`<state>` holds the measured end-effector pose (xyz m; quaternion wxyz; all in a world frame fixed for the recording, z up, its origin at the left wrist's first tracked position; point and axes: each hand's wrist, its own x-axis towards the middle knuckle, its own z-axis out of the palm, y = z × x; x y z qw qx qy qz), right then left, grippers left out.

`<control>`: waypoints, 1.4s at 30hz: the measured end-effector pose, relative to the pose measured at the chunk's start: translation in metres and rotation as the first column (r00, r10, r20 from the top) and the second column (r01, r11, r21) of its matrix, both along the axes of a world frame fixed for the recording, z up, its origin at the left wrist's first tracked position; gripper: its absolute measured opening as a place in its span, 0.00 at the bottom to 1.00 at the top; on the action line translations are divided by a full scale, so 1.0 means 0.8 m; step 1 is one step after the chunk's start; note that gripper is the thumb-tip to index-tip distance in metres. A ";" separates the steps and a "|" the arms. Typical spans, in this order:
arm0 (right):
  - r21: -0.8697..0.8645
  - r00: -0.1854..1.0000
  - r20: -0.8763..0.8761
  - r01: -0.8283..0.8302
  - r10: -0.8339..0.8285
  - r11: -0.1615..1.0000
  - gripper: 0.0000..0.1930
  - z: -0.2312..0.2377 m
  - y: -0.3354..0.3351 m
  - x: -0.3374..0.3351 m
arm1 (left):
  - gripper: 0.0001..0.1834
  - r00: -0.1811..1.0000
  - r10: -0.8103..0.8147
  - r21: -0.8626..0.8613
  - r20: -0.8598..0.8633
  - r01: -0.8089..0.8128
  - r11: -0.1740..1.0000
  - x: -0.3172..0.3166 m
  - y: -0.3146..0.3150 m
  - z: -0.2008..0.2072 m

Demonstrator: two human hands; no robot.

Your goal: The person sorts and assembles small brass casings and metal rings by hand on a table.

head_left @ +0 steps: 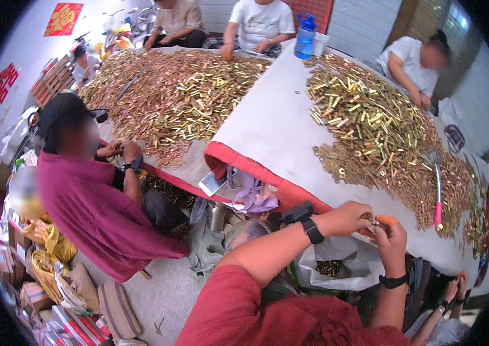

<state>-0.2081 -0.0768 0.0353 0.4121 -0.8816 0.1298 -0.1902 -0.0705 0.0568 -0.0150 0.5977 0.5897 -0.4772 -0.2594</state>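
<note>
Head view: small metal pieces [366, 216] up in fingertips, right at front edge of bench [267, 138], above open white bag [365, 275]. Left hand [343, 219]: grip pinching pieces. Right hand [392, 237]: grip pinching there too, meeting left; exact count hidden. Beyond, gold-coloured tubes [351, 112] heaped, pink-handled tool [438, 210] among metal. Farther left, co-worker in maroon top [91, 205], hands close together.

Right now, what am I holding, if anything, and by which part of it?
Small pieces, apparently metal, pinched between the fingers of your left hand and right hand; too small to tell which part the grip is on.
</note>
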 end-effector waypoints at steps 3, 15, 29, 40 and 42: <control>-0.251 0.998 -0.048 -0.041 0.030 0.967 0.07 0.016 0.010 0.005 | 0.10 0.999 0.016 0.031 0.037 -0.017 0.999 0.000 0.008 -0.001; -0.168 0.997 -0.041 -0.078 0.072 0.983 0.09 0.011 -0.007 0.015 | 0.07 0.999 0.032 0.135 0.039 -0.037 0.990 0.002 0.005 0.015; 0.158 0.993 -0.108 0.073 -0.056 0.985 0.10 -0.002 -0.009 0.018 | 0.08 0.993 0.100 0.176 0.065 -0.110 0.978 -0.002 -0.001 0.015; 0.091 0.998 0.019 -0.060 0.059 0.994 0.09 -0.001 -0.014 0.016 | 0.06 0.995 0.098 0.122 0.037 -0.102 0.987 0.000 0.006 0.015; -0.062 0.998 -0.018 -0.057 0.056 0.996 0.09 0.002 -0.015 0.016 | 0.06 0.994 0.096 0.113 0.060 -0.102 0.988 -0.001 0.005 0.015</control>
